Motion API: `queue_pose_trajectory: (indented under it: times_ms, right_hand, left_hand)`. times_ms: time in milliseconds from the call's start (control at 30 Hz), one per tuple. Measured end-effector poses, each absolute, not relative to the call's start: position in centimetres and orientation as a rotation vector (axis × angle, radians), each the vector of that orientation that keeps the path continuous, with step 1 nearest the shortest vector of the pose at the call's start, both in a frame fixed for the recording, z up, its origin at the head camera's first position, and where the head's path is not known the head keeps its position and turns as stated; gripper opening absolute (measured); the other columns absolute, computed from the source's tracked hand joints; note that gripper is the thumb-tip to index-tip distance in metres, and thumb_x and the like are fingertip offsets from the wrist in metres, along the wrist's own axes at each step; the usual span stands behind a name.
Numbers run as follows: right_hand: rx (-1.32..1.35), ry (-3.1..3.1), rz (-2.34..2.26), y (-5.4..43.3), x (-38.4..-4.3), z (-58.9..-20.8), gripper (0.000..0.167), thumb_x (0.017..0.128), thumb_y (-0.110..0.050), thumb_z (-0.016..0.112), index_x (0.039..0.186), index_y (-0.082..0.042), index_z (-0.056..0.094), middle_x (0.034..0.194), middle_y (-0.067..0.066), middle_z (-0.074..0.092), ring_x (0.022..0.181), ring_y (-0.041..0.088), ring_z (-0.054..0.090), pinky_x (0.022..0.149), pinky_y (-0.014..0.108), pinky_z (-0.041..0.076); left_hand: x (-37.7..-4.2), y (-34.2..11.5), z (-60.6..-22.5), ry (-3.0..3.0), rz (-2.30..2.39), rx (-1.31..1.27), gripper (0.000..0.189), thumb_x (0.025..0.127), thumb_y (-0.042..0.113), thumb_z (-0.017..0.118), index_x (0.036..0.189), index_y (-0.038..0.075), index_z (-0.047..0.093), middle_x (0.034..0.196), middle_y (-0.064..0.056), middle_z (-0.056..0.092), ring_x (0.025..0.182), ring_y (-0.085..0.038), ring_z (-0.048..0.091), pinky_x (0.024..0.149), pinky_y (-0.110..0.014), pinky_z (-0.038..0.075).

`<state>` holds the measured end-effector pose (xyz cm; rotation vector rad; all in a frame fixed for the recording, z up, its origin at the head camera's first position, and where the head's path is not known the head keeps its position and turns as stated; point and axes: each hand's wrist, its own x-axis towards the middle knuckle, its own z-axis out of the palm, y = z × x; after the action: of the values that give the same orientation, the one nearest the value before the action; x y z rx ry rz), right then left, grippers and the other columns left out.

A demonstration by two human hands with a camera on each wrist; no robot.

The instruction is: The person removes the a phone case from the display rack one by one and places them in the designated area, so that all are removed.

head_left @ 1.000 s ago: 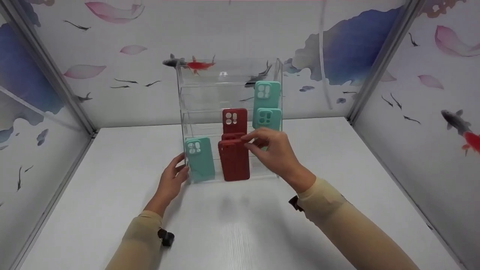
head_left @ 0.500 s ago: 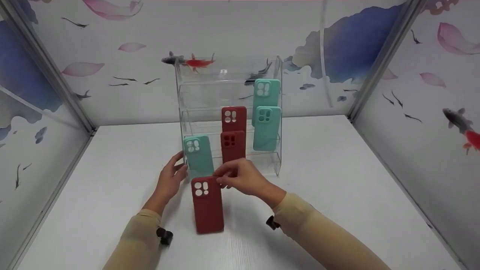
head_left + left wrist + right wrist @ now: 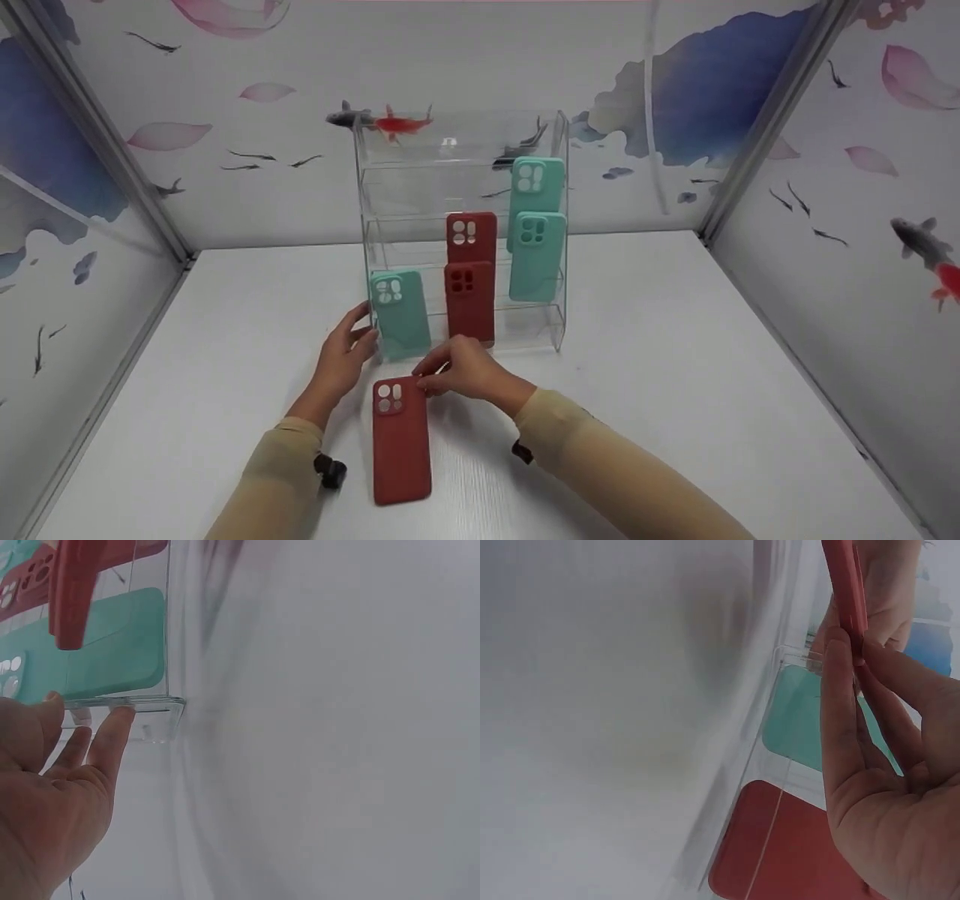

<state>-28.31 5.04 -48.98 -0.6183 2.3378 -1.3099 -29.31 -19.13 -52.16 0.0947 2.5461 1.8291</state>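
Note:
My right hand (image 3: 469,371) pinches a red phone case (image 3: 402,461) by its top right corner, thumb and fingers on opposite faces. The case is held in front of a clear tiered display rack (image 3: 561,328), with its camera cutouts at the upper left. In the right wrist view the red case (image 3: 846,592) appears edge-on between the fingertips. My left hand (image 3: 341,364) touches the rack's left side, its fingers fairly straight against the clear wall (image 3: 154,700). Just inside that wall a teal phone case (image 3: 403,319) leans in the lowest tier.
Two more red cases stand in the rack's middle column, an upper red case (image 3: 471,232) and a lower red case (image 3: 470,311). An upper teal case (image 3: 537,180) and a lower teal case (image 3: 537,262) stand at the right. A white tabletop (image 3: 660,390) lies beneath, with printed walls around.
My right hand has drawn the red case from in front of the rack's middle column toward me and to the left. My left hand has stayed at the rack's side.

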Motion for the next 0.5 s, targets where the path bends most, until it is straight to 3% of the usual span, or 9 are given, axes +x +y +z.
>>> queue_pose_trajectory:
  times_ms: [500]
  right_hand:
    - [-0.492,2.336,-1.218,4.1,-28.6,-50.4,0.009,0.088,-0.013,0.083,0.097,-0.013,0.084,0.084,-0.001,0.079,0.077,0.015,0.077,0.073,0.029,0.067]
  left_hand:
    - [-29.3,-19.3,-52.1,2.534,1.842,0.119,0.057,0.111,0.024,0.050,0.164,0.022,0.029,0.169,-0.004,0.030,0.149,-0.031,0.043,0.117,-0.041,0.050]
